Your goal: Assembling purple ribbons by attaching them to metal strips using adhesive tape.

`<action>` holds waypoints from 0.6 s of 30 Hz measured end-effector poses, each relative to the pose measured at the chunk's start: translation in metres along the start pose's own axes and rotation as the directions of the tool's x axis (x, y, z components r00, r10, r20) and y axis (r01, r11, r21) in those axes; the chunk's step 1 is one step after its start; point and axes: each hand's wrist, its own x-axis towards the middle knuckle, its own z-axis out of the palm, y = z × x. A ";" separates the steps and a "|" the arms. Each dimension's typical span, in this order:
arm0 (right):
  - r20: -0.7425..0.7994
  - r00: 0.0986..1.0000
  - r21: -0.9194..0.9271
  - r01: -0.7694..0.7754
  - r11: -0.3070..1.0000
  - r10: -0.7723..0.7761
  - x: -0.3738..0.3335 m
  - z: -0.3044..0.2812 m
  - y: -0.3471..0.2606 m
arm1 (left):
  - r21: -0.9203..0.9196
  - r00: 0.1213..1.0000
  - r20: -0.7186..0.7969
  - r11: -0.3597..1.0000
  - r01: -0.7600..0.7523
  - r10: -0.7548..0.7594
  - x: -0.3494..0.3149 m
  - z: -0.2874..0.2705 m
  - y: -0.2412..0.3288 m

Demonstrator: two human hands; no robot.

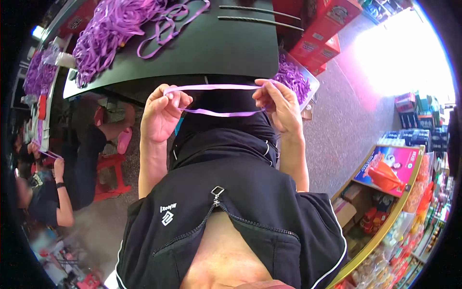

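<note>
1 ribbon point(216, 87) btwn L hand point(161, 114), R hand point(285, 108); shirt logo point(167, 218).

ribbon loop point(216, 87): smooth, softly glossy, cloth-like | tabletop point(216, 53): smooth, low sheen | twisted rods point(260, 21): metallic, ridged | tub point(314, 85): smooth plastic | cartons point(328, 21): glossy cardboard | black top point(269, 192): matt cloth, metallic zipper point(260, 228) | floor point(332, 130): stone-like

held loop point(216, 87): 1; metal rods point(260, 22): 2; wearer's grips point(162, 118): 2

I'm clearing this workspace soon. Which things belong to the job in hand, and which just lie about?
Belongs:
purple ribbon between left hand and right hand
ribbon pile on table
probably tub of ribbons

Apparently lying about:
red boxes
red plastic bag
</note>
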 end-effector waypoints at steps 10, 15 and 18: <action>0.156 0.966 -0.239 -0.166 0.957 0.206 -0.005 0.014 -0.001 | 0.994 0.984 -0.016 0.110 -0.004 0.179 -0.006 0.049 -0.008; 0.269 0.938 -0.631 0.001 0.776 0.217 -0.025 0.042 -0.005 | 0.967 0.988 0.156 0.204 -0.151 -0.010 0.003 0.058 -0.037; 0.238 0.943 -0.689 -0.005 0.725 0.233 -0.029 0.033 -0.011 | 0.902 0.934 -0.171 0.331 0.276 -0.313 0.001 0.057 -0.040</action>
